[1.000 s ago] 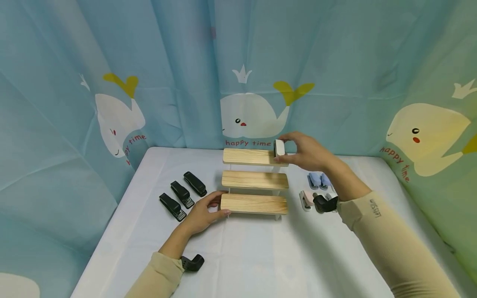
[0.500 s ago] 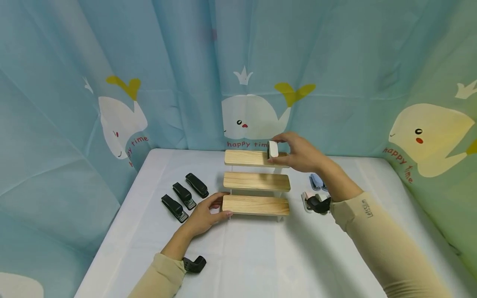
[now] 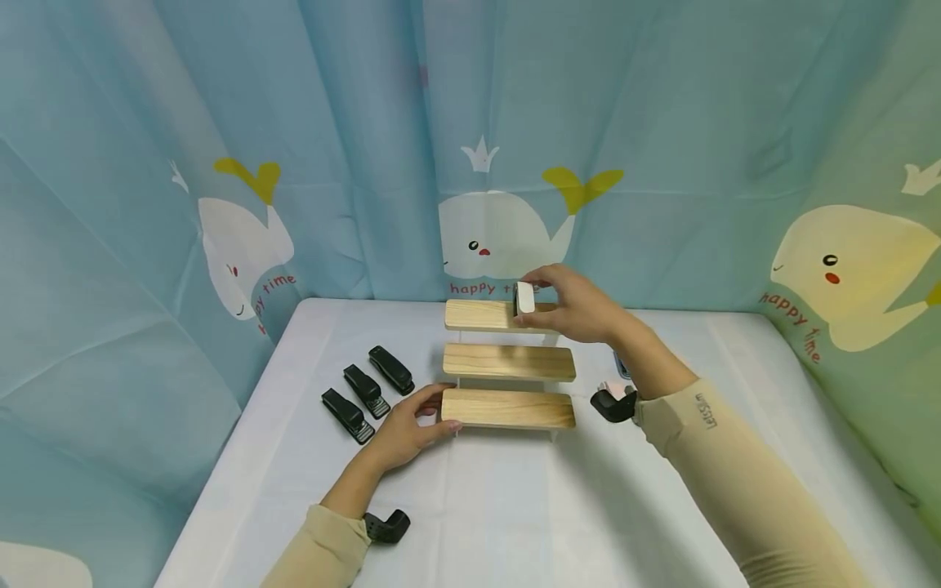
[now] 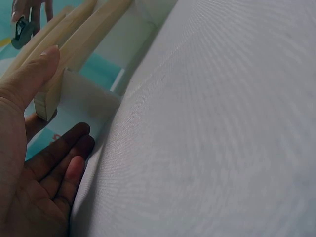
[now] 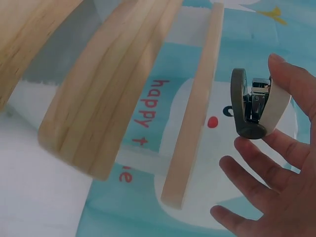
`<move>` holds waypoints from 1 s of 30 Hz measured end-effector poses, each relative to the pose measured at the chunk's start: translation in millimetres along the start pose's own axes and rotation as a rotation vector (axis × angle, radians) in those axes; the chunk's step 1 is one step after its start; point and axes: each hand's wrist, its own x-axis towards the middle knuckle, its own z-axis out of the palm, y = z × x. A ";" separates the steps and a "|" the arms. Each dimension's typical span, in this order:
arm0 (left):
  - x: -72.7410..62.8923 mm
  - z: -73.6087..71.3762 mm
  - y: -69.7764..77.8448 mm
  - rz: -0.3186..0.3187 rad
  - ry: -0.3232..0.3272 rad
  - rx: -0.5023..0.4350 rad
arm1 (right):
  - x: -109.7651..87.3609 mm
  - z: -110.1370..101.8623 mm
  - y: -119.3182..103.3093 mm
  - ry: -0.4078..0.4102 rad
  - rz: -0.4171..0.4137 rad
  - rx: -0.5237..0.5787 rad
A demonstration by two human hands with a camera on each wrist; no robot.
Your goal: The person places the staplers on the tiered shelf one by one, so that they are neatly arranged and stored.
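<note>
My right hand (image 3: 584, 309) pinches a small white-and-dark stapler (image 3: 525, 298) between thumb and fingers. It is over the top board of a three-tier wooden stand (image 3: 507, 408). In the right wrist view the stapler (image 5: 254, 103) shows its metal inside, and a gap separates it from the top board (image 5: 192, 113). My left hand (image 3: 408, 429) holds the left end of the lowest board. The left wrist view shows its thumb on the board (image 4: 79, 47) and a finger under the board's end; the other fingers lie loosely below.
Left of the stand lie three black staplers (image 3: 358, 392) in a slanted row. To the right, a pink item (image 3: 616, 389) and a blue one (image 3: 622, 365) are mostly hidden by the right arm. A blue whale-print curtain (image 3: 382, 163) hangs behind the white table (image 3: 485, 506).
My right hand has moved left along the top board with the stapler, and its forearm now covers more of the small items on the right. The left hand keeps its hold on the lowest board.
</note>
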 end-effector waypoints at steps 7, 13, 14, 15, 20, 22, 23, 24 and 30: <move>-0.3 0.5 0.7 0.008 0.001 -0.003 | 5.0 6.0 -7.1 -0.002 -0.013 0.015; 0.4 1.1 0.4 0.005 0.004 -0.002 | 8.5 10.0 -10.4 -0.004 -0.012 0.041; 0.4 1.2 0.6 0.005 0.003 0.000 | 9.3 10.7 -10.5 -0.005 -0.012 0.048; 0.5 1.1 0.9 0.005 0.003 0.000 | 10.1 11.5 -10.6 -0.006 -0.011 0.053; 0.5 0.7 2.0 0.009 0.004 0.001 | 14.1 15.2 -10.5 -0.021 -0.002 0.075; 0.8 0.6 1.7 0.011 0.006 0.003 | 15.5 16.7 -11.2 -0.028 0.002 0.085; 0.9 0.5 1.3 0.012 0.007 0.005 | 16.0 17.3 -12.0 -0.031 0.003 0.090; 1.0 0.5 1.0 0.011 0.008 0.007 | 16.8 18.1 -12.4 -0.035 0.002 0.091; 1.5 0.5 -1.8 0.005 0.010 0.016 | 21.9 22.7 -14.4 -0.046 -0.008 0.107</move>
